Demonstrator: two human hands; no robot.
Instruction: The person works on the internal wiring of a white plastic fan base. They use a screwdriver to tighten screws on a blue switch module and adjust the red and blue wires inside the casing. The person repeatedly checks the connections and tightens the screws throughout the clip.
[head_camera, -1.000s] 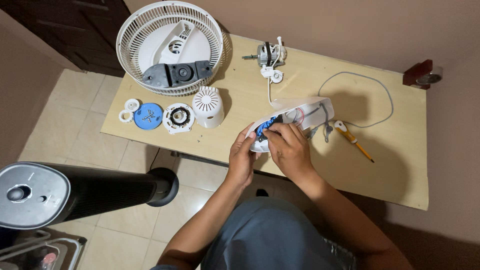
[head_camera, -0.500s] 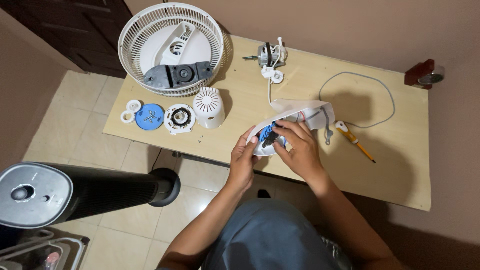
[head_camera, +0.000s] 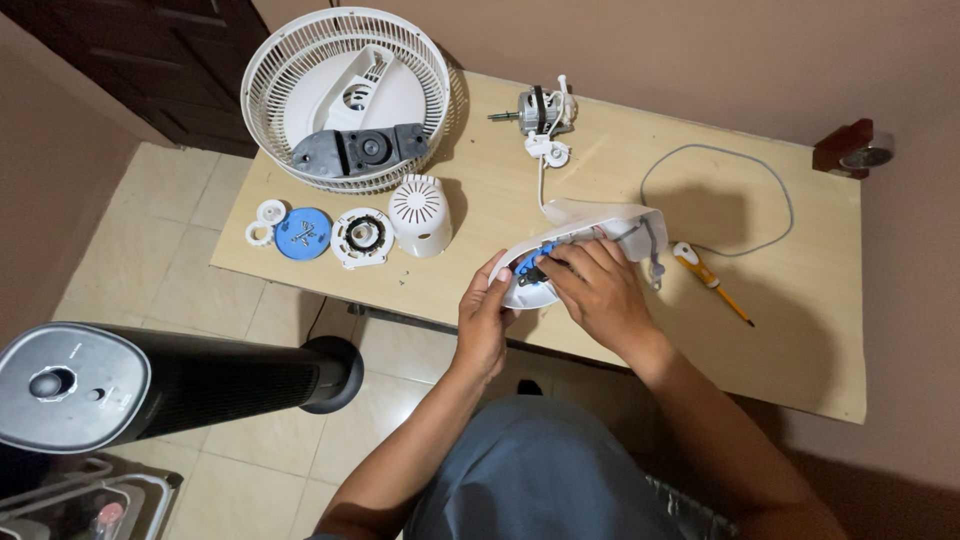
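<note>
White plastic fan housing (head_camera: 600, 225) held in two hands at the near edge of the wooden table (head_camera: 800, 330).

The right hand (head_camera: 597, 290) covers most of the housing's open inside, so only a bit of the blue part (head_camera: 524, 262) and a dark piece beside it show; what its fingertips pinch cannot be made out. The left hand (head_camera: 483, 318) is closed around the housing's rounded near end, thumb on the rim. The right hand's fingers curl down into the cavity, touching the parts there. The housing lies tilted between both hands. A grey cord (head_camera: 715, 160) loops behind it, and a yellow-handled screwdriver (head_camera: 708, 281) lies just to its right.
</note>
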